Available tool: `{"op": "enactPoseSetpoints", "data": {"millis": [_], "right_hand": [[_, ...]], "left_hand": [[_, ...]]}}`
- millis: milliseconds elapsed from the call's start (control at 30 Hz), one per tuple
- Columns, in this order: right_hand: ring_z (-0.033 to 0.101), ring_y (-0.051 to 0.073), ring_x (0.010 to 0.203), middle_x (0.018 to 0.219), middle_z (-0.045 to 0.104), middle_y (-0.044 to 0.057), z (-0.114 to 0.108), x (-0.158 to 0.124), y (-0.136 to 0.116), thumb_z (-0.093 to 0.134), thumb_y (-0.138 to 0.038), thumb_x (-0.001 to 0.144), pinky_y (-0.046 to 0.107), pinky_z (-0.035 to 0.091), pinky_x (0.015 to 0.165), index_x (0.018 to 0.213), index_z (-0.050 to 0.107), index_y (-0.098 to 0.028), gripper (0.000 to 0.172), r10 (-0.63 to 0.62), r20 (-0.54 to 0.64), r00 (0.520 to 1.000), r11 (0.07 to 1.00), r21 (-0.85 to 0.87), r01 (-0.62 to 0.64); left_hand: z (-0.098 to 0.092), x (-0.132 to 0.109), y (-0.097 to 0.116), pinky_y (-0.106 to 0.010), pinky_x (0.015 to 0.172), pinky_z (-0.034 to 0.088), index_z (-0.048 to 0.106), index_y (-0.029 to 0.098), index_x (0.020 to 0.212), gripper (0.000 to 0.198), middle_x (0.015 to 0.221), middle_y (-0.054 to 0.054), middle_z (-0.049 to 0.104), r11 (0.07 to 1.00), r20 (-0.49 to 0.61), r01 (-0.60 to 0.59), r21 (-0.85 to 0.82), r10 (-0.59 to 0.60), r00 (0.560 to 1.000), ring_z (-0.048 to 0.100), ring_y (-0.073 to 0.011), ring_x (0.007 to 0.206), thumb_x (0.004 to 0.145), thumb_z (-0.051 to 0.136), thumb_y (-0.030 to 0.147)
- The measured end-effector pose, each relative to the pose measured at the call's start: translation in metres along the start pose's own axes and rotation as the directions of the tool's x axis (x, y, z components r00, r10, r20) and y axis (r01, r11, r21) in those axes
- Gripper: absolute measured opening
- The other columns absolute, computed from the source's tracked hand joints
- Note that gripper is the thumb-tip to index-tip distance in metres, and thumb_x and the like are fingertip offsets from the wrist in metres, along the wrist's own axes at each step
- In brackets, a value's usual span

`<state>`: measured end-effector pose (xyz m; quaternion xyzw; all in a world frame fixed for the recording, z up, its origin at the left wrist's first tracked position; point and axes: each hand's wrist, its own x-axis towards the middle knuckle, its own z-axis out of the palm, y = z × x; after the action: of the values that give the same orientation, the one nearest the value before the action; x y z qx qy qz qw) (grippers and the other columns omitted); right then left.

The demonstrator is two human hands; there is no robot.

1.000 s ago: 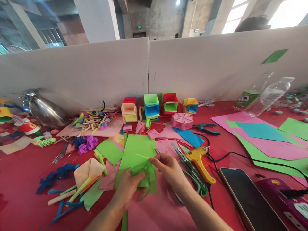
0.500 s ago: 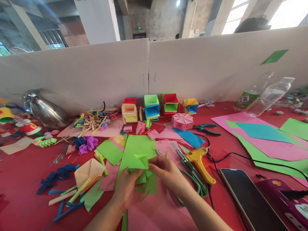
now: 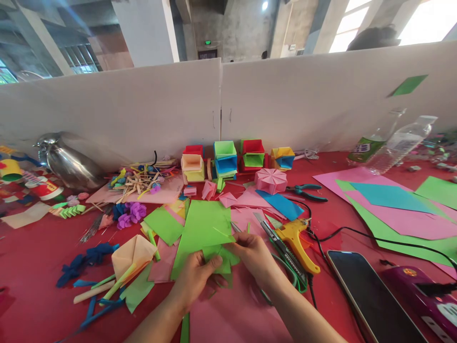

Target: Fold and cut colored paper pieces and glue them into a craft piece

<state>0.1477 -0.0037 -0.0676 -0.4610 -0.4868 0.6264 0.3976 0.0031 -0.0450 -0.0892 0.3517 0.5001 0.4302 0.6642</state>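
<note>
Between my hands is a folded piece of green paper (image 3: 217,251), held just above the table. My left hand (image 3: 198,274) grips its lower left side, thumb on top. At the upper right edge, the fingertips of my right hand (image 3: 252,250) pinch the same paper. A thin raised flap shows along its top. Behind it lies a larger green sheet (image 3: 207,219). Pink paper (image 3: 235,314) covers the table below my hands.
A yellow glue gun (image 3: 294,238) and a utility knife (image 3: 280,247) lie right of my hands, near a phone (image 3: 371,295). Folded paper boxes (image 3: 224,162) stand at the back by the white partition (image 3: 150,105). A steel jug (image 3: 69,162) is at left, plastic bottles (image 3: 403,143) at right.
The folded green paper has turned, so its open pocket no longer faces me and its top edge looks thin. My left hand has shifted slightly right, and my right hand still pinches the edge.
</note>
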Motion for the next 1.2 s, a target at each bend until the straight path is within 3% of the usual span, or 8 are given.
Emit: {"op": "enactPoseSetpoints", "data": {"millis": [233, 433, 633, 867, 1000, 1200], "right_hand": [[0.031, 0.005, 0.043, 0.043, 0.040, -0.008, -0.003, 0.000, -0.003, 0.067, -0.026, 0.066, 0.021, 0.023, 0.044, 0.050, 0.056, -0.014, 0.023, -0.010, -0.057, 0.998, 1.000, -0.024, 0.008], [0.052, 0.013, 0.057, 0.061, 0.062, 0.000, 0.000, 0.000, 0.000, 0.069, -0.030, 0.064, 0.024, 0.040, 0.055, 0.065, 0.064, -0.013, 0.018, -0.013, 0.057, 0.998, 1.000, 0.001, 0.013], [0.055, 0.015, 0.059, 0.067, 0.067, 0.002, -0.001, 0.000, 0.002, 0.070, -0.033, 0.065, 0.026, 0.043, 0.058, 0.071, 0.067, -0.012, 0.022, -0.012, 0.074, 0.997, 1.000, -0.006, 0.013], [0.044, 0.011, 0.047, 0.049, 0.054, -0.002, 0.003, -0.003, -0.004, 0.069, -0.037, 0.065, 0.023, 0.035, 0.047, 0.053, 0.059, -0.015, 0.026, -0.012, -0.025, 1.000, 1.000, -0.013, 0.012], [0.036, 0.008, 0.045, 0.046, 0.045, -0.005, 0.002, -0.005, -0.009, 0.068, -0.036, 0.066, 0.023, 0.029, 0.044, 0.049, 0.054, -0.016, 0.029, -0.027, -0.103, 0.994, 1.000, -0.008, 0.027], [0.037, 0.009, 0.047, 0.048, 0.046, -0.004, -0.002, -0.002, -0.007, 0.068, -0.038, 0.067, 0.023, 0.030, 0.047, 0.051, 0.055, -0.015, 0.030, -0.042, -0.087, 0.995, 0.999, -0.007, 0.041]], "left_hand": [[0.001, 0.001, -0.001, -0.016, 0.038, 0.042, 0.064, 0.012, 0.070, 0.036, 0.058, -0.005, 0.070, 0.999, 0.019, 0.029, -0.015, -0.029, 0.999, 0.062, -0.0112, 0.044, 0.060, 0.076, 0.045], [0.002, 0.000, 0.001, -0.016, 0.040, 0.043, 0.066, 0.014, 0.076, 0.039, 0.057, 0.000, 0.068, 1.000, -0.037, -0.007, -0.020, 0.006, 0.999, 0.061, -0.0107, 0.046, 0.058, 0.076, 0.046], [0.001, 0.002, -0.001, -0.020, 0.043, 0.047, 0.065, 0.013, 0.073, 0.042, 0.056, -0.002, 0.068, 1.000, -0.045, 0.008, -0.009, -0.008, 0.999, 0.062, -0.0134, 0.045, 0.062, 0.070, 0.053], [0.004, 0.000, -0.004, -0.019, 0.040, 0.042, 0.063, 0.014, 0.069, 0.037, 0.049, -0.001, 0.067, 1.000, -0.049, 0.019, -0.001, -0.019, 0.999, 0.060, -0.0126, 0.041, 0.064, 0.070, 0.050], [0.006, -0.002, 0.001, -0.019, 0.041, 0.042, 0.062, 0.014, 0.067, 0.038, 0.057, -0.005, 0.071, 0.999, -0.015, 0.039, 0.003, -0.039, 0.999, 0.062, -0.0136, 0.044, 0.062, 0.072, 0.050], [0.005, -0.003, 0.003, -0.018, 0.038, 0.041, 0.056, 0.015, 0.062, 0.039, 0.052, -0.003, 0.068, 1.000, -0.041, 0.028, -0.001, -0.028, 0.999, 0.059, -0.0115, 0.039, 0.060, 0.073, 0.050]]}}
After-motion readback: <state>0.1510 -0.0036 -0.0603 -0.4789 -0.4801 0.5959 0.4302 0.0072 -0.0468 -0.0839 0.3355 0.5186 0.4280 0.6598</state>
